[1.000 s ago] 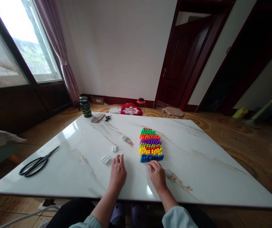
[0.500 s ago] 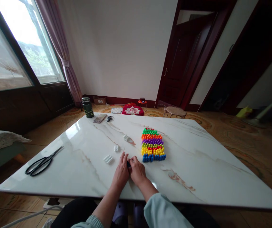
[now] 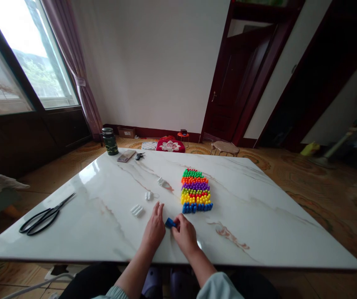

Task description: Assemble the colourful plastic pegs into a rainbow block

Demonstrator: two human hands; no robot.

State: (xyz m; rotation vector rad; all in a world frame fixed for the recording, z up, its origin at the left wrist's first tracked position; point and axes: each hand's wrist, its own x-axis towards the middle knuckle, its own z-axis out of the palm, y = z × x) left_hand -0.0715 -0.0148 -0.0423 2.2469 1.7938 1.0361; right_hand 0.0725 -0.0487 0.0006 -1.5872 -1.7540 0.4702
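Observation:
Near the front edge of the marble-patterned table, my right hand (image 3: 184, 235) pinches a small blue piece (image 3: 170, 223) between thumb and fingertips. Its exact kind is too small to make out. My left hand (image 3: 154, 224) lies just left of it, fingers stretched out and apart from the piece. Beyond my right hand sit close rows of small round-headed pieces (image 3: 195, 187), in green, orange, purple, olive, red and yellow, with a blue row (image 3: 197, 207) nearest me. To the left of my left hand lie white stick-like pieces (image 3: 137, 211); more small white pieces (image 3: 148, 195) are farther back.
Black-handled scissors (image 3: 46, 216) lie at the table's left. A dark green flask (image 3: 110, 141), a phone (image 3: 126, 156) and keys (image 3: 140, 156) are at the far left corner. Another white cluster (image 3: 161, 181) rests mid-table. A stool (image 3: 225, 148) stands beyond the far edge.
My hands have moved apart, and the blue piece, mostly hidden between them before, now shows in my right fingertips. The whole view has shifted slightly.

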